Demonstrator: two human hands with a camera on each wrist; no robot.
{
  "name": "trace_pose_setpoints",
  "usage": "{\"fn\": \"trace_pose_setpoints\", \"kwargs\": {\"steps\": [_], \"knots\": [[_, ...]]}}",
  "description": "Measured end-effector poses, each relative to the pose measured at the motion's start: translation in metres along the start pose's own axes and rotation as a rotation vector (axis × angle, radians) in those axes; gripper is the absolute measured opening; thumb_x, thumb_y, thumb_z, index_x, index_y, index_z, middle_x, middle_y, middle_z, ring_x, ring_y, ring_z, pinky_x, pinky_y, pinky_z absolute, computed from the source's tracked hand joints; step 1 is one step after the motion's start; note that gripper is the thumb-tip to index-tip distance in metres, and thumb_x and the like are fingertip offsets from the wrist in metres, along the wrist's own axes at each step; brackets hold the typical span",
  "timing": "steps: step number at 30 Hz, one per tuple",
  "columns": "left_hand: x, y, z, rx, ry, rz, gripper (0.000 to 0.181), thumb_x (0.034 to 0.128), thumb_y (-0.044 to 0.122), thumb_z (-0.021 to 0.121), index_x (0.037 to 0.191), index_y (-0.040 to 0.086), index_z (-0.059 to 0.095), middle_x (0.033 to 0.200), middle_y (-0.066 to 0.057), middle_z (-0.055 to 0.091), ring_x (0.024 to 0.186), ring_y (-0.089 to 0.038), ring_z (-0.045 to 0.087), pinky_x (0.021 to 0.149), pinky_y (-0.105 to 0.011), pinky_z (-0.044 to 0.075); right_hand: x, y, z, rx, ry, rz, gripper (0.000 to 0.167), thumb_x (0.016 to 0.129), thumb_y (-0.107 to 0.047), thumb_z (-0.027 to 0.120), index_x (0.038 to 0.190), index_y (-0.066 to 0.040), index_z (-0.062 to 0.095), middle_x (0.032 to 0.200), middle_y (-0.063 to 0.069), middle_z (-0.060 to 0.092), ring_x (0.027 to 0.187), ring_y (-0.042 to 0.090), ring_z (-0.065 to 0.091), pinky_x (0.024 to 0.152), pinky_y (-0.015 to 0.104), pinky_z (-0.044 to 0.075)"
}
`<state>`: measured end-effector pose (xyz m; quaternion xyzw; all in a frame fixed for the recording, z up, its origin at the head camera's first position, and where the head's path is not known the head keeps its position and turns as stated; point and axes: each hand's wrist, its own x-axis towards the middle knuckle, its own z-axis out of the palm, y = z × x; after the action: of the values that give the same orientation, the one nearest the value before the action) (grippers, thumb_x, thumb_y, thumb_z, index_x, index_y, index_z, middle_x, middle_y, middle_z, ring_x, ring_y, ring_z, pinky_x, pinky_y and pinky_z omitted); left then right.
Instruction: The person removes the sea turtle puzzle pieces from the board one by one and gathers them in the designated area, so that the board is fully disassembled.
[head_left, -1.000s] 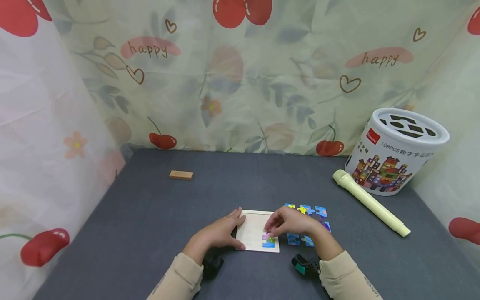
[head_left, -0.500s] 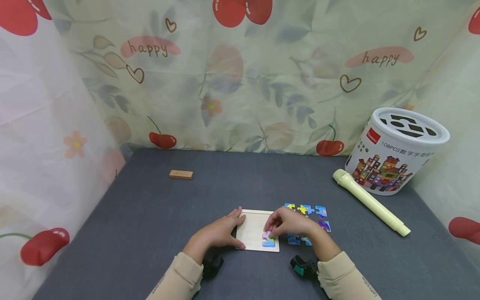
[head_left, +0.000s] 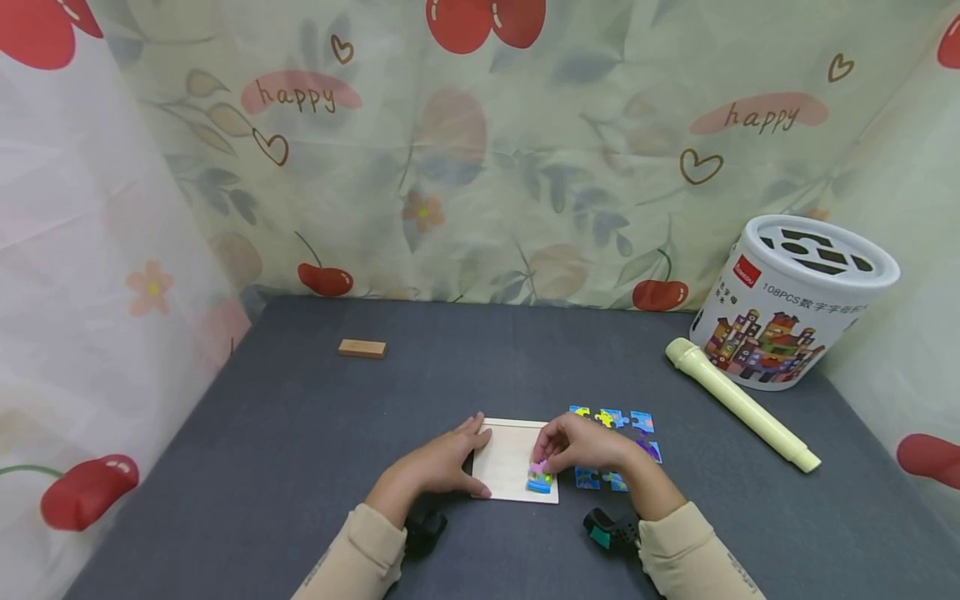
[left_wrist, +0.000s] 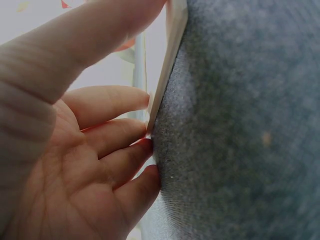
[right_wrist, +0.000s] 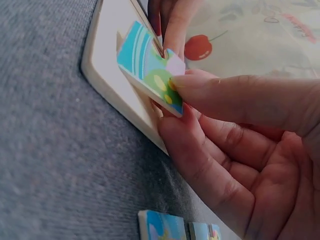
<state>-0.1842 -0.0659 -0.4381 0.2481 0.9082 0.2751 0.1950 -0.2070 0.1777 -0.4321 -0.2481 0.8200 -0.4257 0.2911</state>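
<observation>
My right hand (head_left: 581, 442) pinches a jigsaw puzzle piece (right_wrist: 155, 70) between thumb and fingers. Blue, green and pink show on the piece, which is tilted over the lower right part of a pale wooden puzzle board (head_left: 502, 458), one side raised off it. The left hand (head_left: 438, 467) lies along the board's left side. Its thumb touches the near left corner, and its fingertips (left_wrist: 142, 127) rest against the edge, loosely extended. Just right of the board, several loose puzzle pieces (head_left: 641, 422) lie on the table, partly hidden by the right hand and forearm.
A small wooden block (head_left: 362, 349) lies at the back left of the dark table (head_left: 262, 467). To the right, a pale yellow stick (head_left: 742, 406) leans near a white bucket (head_left: 795, 304) with a slotted lid. Patterned cloth (head_left: 480, 167) hangs behind and at both sides.
The puzzle piece lay flat on the board and is now tipped up in the right hand's fingers, shifted slightly right. The left hand and the board stay in place.
</observation>
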Motion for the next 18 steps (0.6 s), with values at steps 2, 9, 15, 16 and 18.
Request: {"fn": "trace_pose_setpoints", "kwargs": {"steps": [2,9,15,16,18], "knots": [[-0.0003,0.0001,-0.0001,-0.001,0.003,0.003,0.085,0.0722,0.028,0.08,0.141,0.002,0.037,0.155,-0.014,0.018,0.144,-0.029,0.018,0.114,-0.046,0.023,-0.0006,-0.0003,-0.0004,0.008,-0.001,0.009,0.008,0.081,-0.001,0.068,0.088,0.002,0.067,0.075,0.003,0.064,0.068,0.01,0.053,0.061,0.022,0.048],[0.0005,-0.0002,0.0003,0.0,0.002,0.0,0.086,0.0715,0.028,0.08,0.141,0.002,0.038,0.155,-0.015,0.019,0.144,-0.029,0.019,0.113,-0.047,0.023,-0.003,-0.0027,0.0013,0.03,0.0,0.049,0.008,0.083,-0.005,0.068,0.088,0.001,0.067,0.069,0.001,0.062,0.061,0.009,0.055,0.057,0.025,0.05],[0.0009,-0.0001,-0.0002,0.011,0.01,0.013,0.086,0.0713,0.028,0.081,0.14,0.0,0.038,0.154,-0.016,0.02,0.143,-0.03,0.019,0.113,-0.046,0.024,-0.0022,-0.0022,0.0022,0.039,-0.033,0.023,0.014,0.079,0.005,0.065,0.093,0.003,0.066,0.07,0.0,0.059,0.061,0.007,0.053,0.055,0.021,0.047],[0.0011,-0.0003,-0.0001,0.013,0.01,0.015,0.086,0.0714,0.028,0.08,0.14,0.0,0.038,0.154,-0.016,0.02,0.143,-0.03,0.019,0.113,-0.046,0.024,-0.0019,-0.0018,0.0025,0.042,-0.038,0.018,0.015,0.079,0.006,0.064,0.094,0.003,0.066,0.07,0.0,0.059,0.061,0.007,0.053,0.055,0.021,0.047],[0.0013,-0.0004,0.0,0.015,0.011,0.019,0.086,0.0714,0.028,0.08,0.14,0.0,0.038,0.154,-0.017,0.02,0.143,-0.03,0.02,0.113,-0.046,0.024,-0.0019,-0.0012,0.0027,0.045,-0.04,0.008,0.014,0.08,0.005,0.064,0.094,0.003,0.066,0.07,0.0,0.059,0.061,0.006,0.054,0.055,0.02,0.048]]}}
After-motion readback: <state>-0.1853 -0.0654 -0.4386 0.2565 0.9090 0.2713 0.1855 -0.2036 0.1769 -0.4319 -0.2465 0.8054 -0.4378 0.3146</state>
